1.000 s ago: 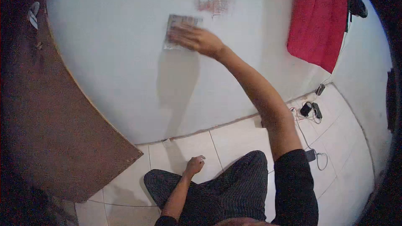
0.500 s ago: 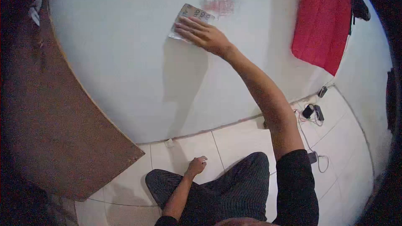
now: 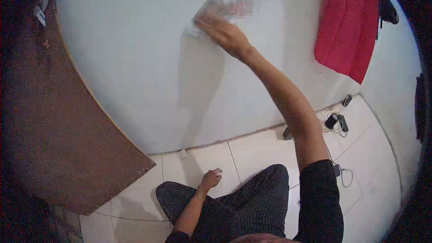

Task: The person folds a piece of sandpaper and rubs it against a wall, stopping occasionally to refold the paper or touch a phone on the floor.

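Note:
High on the white wall, my right hand presses a brown-backed sheet of sandpaper flat against the surface. Hand and sheet are smeared by motion, and the fingers cover much of the sheet. Just right of it is a scuffed reddish patch on the wall. Low down, my left hand hovers over or rests by my folded legs, its fingers curled. Something small and pale shows at its fingertips, too small to name.
A brown board leans along the left side. Red cloth hangs at upper right. Black adapters and cables lie on the tiled floor near the wall's base. A small pale scrap sits by the skirting.
My right hand and the sandpaper have shifted slightly right and up, toward the reddish patch, and are now blurred. My left hand has stayed in place.

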`<state>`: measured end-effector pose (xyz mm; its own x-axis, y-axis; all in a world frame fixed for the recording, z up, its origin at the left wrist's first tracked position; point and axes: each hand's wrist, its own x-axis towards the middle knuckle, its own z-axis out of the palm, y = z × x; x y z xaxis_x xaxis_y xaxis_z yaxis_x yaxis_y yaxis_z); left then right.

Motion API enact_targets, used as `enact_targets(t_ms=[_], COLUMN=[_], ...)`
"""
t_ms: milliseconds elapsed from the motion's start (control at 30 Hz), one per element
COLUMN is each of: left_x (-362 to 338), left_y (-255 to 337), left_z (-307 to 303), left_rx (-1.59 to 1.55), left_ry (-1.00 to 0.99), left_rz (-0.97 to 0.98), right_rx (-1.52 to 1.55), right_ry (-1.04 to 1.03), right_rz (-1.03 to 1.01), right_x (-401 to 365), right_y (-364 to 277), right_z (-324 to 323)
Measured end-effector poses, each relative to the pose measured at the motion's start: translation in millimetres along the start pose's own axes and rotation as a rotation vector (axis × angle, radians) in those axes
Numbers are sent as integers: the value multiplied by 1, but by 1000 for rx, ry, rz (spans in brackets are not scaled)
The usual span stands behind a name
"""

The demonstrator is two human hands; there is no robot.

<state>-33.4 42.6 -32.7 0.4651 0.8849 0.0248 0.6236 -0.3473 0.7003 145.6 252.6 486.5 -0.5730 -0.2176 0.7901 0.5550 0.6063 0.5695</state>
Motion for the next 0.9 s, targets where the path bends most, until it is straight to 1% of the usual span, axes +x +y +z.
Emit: enact_targets(t_ms=[33,67,133,167,233,267,300,333,400,433,467,533,567,600,633,667,700,733,767,800,833,867,900], left_x=[5,6,6,9,4,7,10,9,7,7,6,8,10,17,23,29,24,15,7,11,13,8,4], left_y=[-7,-1,24,27,20,15,12,7,19,27,22,-2,10,12,13,13,40,70,114,104,85,81,81], left_z=[8,3,-14,-13,-11,-11,-6,-3,-17,-18,-12,-2,-12,-14,-14,-15,-40,-64,-96,-85,-71,-69,-61], left_rx=[46,45,11,1,92,91,71,56,58,48,49,46,-74,-83,-415,-748,-1274,-1799,-1879,-1875,-1659,-1442,-1111], left_ry=[4,3,-73,-70,-68,-65,-66,-75,-93,-110,-115,-38,-90,-93,-33,24,-29,-87,-10,-26,-31,-38,-59], left_rz=[17,19,-68,-68,-73,-71,-63,-59,-89,-121,-127,10,-51,-47,-123,-203,-185,-162,-296,-317,-319,-320,-339], right_rx=[-97,-98,4,6,136,195,9,10,-327,-184,-181,67,240,412,540,709,939,784,746,759,664,665,594], right_ry=[-6,-8,-26,-34,-163,-218,-387,-390,166,254,252,-279,-417,-559,-632,-760,-410,-327,-263,-246,-255,-251,-328], right_rz=[-278,-277,901,895,431,189,-293,-292,617,871,878,108,123,141,390,859,1210,1376,1515,1681,1757,1790,1865], right_x=[4,2,-1,-6,-35,-41,-40,-44,-65,-73,-75,-82,-94,-114,-138,-128,-147,-182,-190,-206,-218,-220,-223], right_y=[8,14,24,19,-11,-20,-18,-14,5,6,-3,-47,-74,-109,-150,-193,-233,-272,-306,-334,-359,-375,-387], right_z=[-5,-7,-8,-7,-7,-9,-17,-16,8,26,20,-6,-10,-12,-18,-43,-54,-55,-69,-79,-86,-93,-102])
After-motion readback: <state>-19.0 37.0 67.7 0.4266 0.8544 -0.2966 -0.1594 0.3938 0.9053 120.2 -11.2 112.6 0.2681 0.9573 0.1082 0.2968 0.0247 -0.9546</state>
